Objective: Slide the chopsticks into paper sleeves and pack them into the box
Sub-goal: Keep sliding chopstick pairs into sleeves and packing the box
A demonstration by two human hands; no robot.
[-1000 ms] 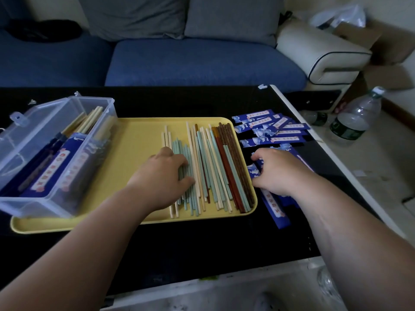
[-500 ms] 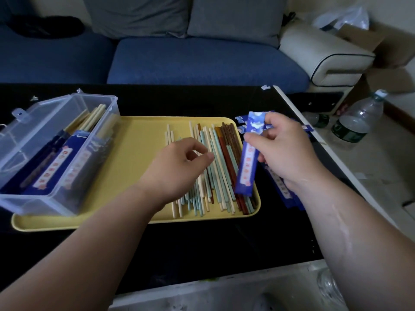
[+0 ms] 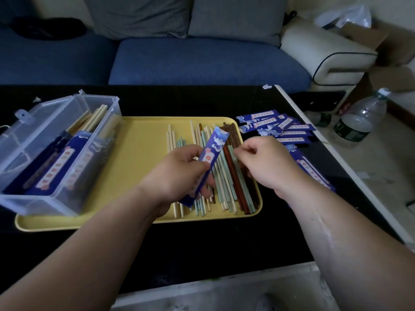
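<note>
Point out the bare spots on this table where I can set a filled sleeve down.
Free: the yellow tray's middle, between the clear box and the loose chopsticks; the black table strip behind the tray. Crowded: the tray's right half, and the table right of it, littered with sleeves.

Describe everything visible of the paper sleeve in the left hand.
The paper sleeve is a flat, narrow blue strip printed with white clouds and a pale label panel. Its open end points up and away, tilted right. The left hand grips its lower half above the loose chopsticks on the yellow tray.
</note>
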